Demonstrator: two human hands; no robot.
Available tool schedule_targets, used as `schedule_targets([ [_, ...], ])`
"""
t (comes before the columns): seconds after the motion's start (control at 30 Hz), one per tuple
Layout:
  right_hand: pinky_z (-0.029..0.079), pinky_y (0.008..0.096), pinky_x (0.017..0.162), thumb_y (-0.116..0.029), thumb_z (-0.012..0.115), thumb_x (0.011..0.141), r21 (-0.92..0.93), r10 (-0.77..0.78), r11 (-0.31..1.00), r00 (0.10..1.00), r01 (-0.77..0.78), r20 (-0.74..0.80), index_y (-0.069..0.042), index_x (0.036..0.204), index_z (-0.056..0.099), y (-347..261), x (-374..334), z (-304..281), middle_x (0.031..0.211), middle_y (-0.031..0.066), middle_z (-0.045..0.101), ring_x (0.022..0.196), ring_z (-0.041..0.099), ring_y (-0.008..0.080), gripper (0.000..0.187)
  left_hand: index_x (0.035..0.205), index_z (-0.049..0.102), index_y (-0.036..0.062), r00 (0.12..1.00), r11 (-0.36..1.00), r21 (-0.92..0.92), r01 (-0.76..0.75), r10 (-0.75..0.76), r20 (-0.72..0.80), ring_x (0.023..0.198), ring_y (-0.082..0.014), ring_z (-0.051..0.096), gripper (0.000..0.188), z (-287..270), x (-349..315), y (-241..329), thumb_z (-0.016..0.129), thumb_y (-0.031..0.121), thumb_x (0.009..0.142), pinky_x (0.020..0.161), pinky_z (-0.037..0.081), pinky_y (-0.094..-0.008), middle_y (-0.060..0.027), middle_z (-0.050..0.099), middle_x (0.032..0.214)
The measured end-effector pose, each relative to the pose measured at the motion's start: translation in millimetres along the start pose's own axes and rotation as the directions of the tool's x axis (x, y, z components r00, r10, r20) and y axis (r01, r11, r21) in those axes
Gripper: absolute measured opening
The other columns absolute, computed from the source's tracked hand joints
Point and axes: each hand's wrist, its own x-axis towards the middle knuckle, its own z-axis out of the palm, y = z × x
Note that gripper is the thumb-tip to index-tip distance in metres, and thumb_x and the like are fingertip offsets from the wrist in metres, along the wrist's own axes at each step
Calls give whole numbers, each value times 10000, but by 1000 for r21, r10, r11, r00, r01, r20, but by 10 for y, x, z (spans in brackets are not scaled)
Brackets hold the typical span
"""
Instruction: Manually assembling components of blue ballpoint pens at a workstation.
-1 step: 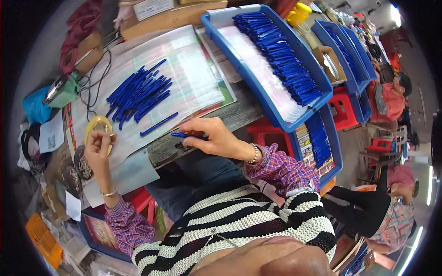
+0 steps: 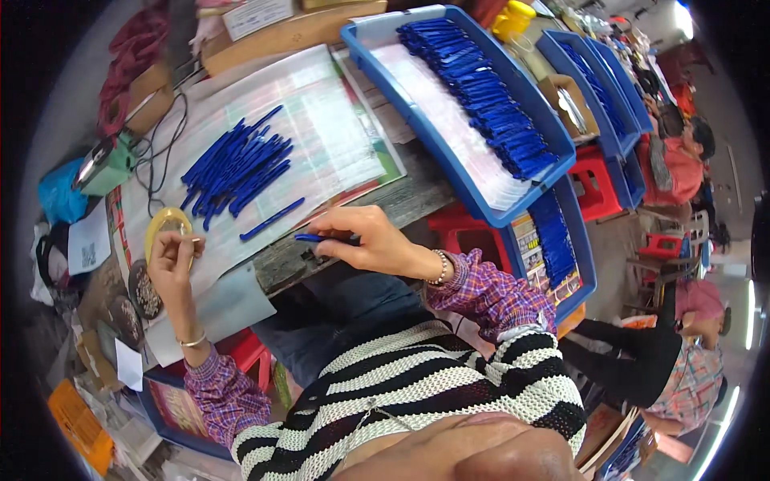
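Note:
My right hand (image 2: pixel 373 240) hovers by the near table edge, thumb and fingers closed round a slim blue stick (image 2: pixel 309 237); most of the stick is hidden in the grip. To the left, my left hand (image 2: pixel 171 260) is raised beside a yellow round dish (image 2: pixel 166 216), its fingertips pinched together. Something small and pale seems to be between them, too small to name. A loose pile of similar blue sticks (image 2: pixel 237 170) lies on the pale sheet (image 2: pixel 333 156) beyond both hands. One single blue stick (image 2: pixel 273 219) rests apart, nearer to my right hand.
At the right stands a large blue tray (image 2: pixel 417 120) with rows of blue sticks. Red stools (image 2: pixel 593 188) and more blue trays (image 2: pixel 581 44) are beyond. A green box-like device (image 2: pixel 107 167) with a dark cable (image 2: pixel 178 132) sits at the left. Other people (image 2: pixel 674 172) are far right.
The whole view has shifted slightly, so the table things appear a little further left. Both hands keep nearly the same pose and grip.

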Motion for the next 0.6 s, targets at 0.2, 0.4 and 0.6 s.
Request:
schedule_targets([
  [0.2,444,300,591,-74,692,747,11,-27,1000,999,27,-22,-17,947,645,-53,-167,-153,786,88,615,678,587,206,212,845,477,29,988,994,-109,-3,20,155,697,-133,550,86,595,-99,301,559,45,865,679,436,-246,-112,638,795],
  [0.4,450,335,601,-112,678,762,36,-65,997,993,68,-94,-19,936,643,24,-418,-164,781,97,598,694,588,247,200,863,482,40,964,992,-119,-42,71,254,636,-125,513,79,816,-189,324,558,21,861,620,427,-242,-70,578,721],
  [0.6,448,332,592,-105,675,750,-15,-33,999,987,32,-155,-17,914,649,-10,-638,-240,770,90,579,684,580,247,188,1038,544,8,920,989,-150,7,52,388,695,-126,544,186,1044,-195,206,587,21,858,627,424,-229,-62,598,777],
])
